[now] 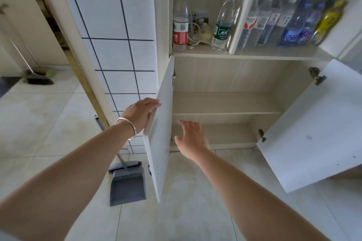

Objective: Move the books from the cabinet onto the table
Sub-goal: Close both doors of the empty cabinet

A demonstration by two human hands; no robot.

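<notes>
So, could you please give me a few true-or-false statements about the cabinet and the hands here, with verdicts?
1. The left hand grips the edge of the left cabinet door. True.
2. The right hand holds a book. False: it is open and empty, reaching toward the lower cabinet.
3. Both lower shelves show no books. True.
4. The right cabinet door is closed. False: it stands wide open.
5. Bottles stand on the upper shelf, among them a red-capped bottle. True.
6. A dustpan sits inside the cabinet. False: it stands on the floor, left of the left door.
</notes>
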